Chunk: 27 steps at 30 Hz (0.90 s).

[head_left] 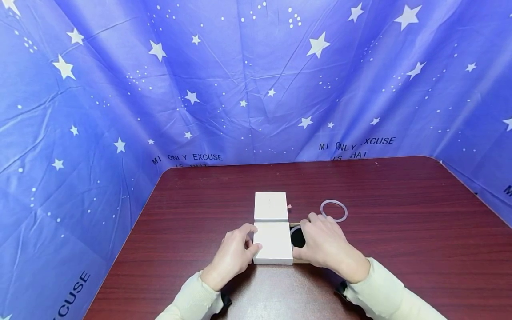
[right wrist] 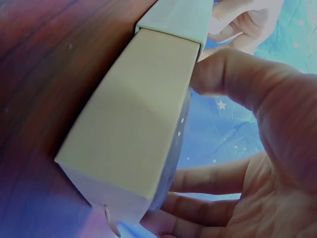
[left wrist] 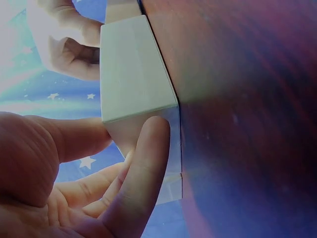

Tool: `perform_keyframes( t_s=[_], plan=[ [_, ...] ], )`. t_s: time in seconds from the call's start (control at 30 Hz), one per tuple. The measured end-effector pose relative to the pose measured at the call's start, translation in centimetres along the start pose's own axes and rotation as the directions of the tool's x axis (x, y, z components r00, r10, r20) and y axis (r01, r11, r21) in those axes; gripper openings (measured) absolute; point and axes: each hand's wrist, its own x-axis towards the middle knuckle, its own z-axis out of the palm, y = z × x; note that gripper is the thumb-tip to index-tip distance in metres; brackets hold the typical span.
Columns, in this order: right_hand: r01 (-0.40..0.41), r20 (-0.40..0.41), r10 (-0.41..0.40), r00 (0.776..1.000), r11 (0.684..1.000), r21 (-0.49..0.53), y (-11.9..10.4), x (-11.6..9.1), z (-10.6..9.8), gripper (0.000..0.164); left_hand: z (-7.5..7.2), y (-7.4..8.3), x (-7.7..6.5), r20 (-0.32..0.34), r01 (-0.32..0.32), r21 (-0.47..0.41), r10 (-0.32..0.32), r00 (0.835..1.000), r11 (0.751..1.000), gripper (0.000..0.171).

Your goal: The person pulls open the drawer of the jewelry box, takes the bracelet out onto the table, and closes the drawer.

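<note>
A white sleeve box (head_left: 273,242) lies near the front of the table. My left hand (head_left: 234,253) holds its left end, thumb and fingers about the edges. From the right side of the sleeve, a tan-sided drawer (right wrist: 131,111) is partly slid out, with a ribbon tab (right wrist: 111,221) on its end. Inside are a black round pad (head_left: 298,238) and a pale translucent bangle (right wrist: 173,158) standing slightly above the drawer's edge. My right hand (head_left: 324,240) spans the bangle, thumb near the sleeve and fingers at the far end; it hides much of the drawer.
A second white box (head_left: 270,206) with a small ribbon tab (head_left: 289,207) stands right behind the first. Another pale purple bangle (head_left: 334,201) lies on the dark red table (head_left: 192,200), beyond my right hand. A blue star-printed curtain (head_left: 248,80) surrounds the table.
</note>
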Motion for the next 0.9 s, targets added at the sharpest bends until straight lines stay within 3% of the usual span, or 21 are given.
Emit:
perform_keyframes(
  t_s=[0.3, 0.57, 0.9],
  plan=[
    [0.013, -0.052, -0.015, 0.999, 1.000, -0.023, 0.16, -0.36, -0.36, 0.036, 0.00, 0.10, -0.06, 0.004, 0.009, -0.017, -0.009, 1.000, 1.000, 0.035],
    [0.026, -0.118, -0.029, 0.993, 0.999, -0.026, 0.40, -0.61, -0.53, 0.036, 0.02, 0.01, -0.05, 0.001, 0.012, -0.004, -0.012, 1.000, 1.000, 0.034],
    [0.030, -0.180, -0.022, 0.983, 0.999, 0.039, 0.77, -0.75, -0.38, 0.041, 0.08, 0.03, -0.01, 0.004, 0.018, 0.002, -0.018, 1.000, 1.000, 0.034]
  ],
)
